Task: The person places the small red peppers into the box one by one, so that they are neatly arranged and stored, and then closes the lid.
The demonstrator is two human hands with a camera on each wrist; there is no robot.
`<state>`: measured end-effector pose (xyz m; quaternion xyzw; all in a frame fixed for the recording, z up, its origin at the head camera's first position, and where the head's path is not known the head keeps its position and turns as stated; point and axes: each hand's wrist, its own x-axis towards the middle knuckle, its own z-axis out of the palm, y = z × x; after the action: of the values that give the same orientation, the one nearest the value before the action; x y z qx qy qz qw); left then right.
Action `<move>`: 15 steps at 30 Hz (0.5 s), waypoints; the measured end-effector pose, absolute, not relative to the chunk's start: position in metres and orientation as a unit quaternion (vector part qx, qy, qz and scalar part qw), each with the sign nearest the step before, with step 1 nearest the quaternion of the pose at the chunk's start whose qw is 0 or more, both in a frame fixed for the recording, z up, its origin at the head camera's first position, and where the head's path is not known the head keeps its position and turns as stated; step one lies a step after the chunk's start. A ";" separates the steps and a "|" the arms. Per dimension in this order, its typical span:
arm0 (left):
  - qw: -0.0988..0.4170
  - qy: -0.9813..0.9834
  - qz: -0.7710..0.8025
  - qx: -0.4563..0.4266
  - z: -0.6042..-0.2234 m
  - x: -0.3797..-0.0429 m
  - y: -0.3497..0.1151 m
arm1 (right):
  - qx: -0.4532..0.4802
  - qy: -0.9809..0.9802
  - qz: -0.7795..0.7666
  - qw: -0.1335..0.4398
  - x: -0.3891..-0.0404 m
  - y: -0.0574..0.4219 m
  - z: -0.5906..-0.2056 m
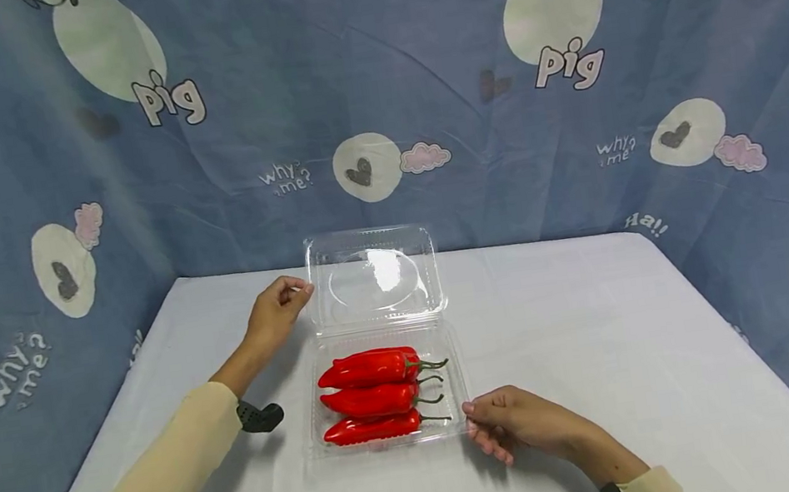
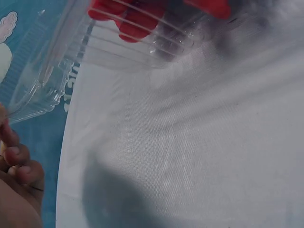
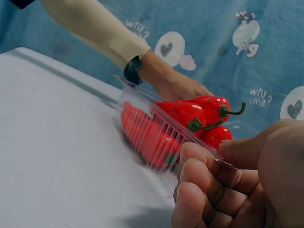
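Observation:
A clear plastic clamshell container (image 1: 457, 422) lies on the white table with its lid (image 1: 340, 287) raised and tipped back. Several red peppers (image 1: 371, 401) with green stems are in its base, stems to the right. My left hand (image 1: 270, 320) pinches the left edge of the lid; in the left wrist view, only part of that hand (image 2: 19, 175) shows at the lid's corner. At the front right corner of the base, my right hand (image 1: 529, 426) grips the rim between thumb and fingers, seen closely in the right wrist view beside the peppers (image 3: 190, 114).
The white cloth-covered table (image 1: 564, 323) extends to both sides of the container. Behind it hangs a blue printed curtain (image 1: 226, 177), which also closes in the left and right sides. Black wrist devices (image 1: 260, 417) are worn on both arms.

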<state>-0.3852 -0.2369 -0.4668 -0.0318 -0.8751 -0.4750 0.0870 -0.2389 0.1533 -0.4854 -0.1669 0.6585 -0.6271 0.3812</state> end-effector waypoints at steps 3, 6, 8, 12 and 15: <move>0.100 -0.873 -0.475 -0.044 -0.465 -0.381 -0.238 | -0.168 0.655 -0.630 0.382 -0.238 0.153 -0.485; 0.112 -0.869 -0.479 -0.055 -0.463 -0.377 -0.239 | -0.167 0.657 -0.629 0.380 -0.238 0.153 -0.485; 0.120 -0.867 -0.479 -0.063 -0.462 -0.374 -0.240 | -0.163 0.659 -0.629 0.379 -0.238 0.153 -0.485; 0.141 -0.863 -0.478 -0.088 -0.459 -0.366 -0.241 | -0.157 0.663 -0.627 0.378 -0.238 0.154 -0.485; 0.156 -0.859 -0.476 -0.104 -0.455 -0.358 -0.241 | -0.156 0.664 -0.627 0.377 -0.238 0.154 -0.485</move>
<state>-0.3583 -0.2407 -0.4554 -0.1040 -0.8589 -0.4765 0.1565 -0.2384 0.1535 -0.4854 -0.1564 0.6637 -0.6268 0.3772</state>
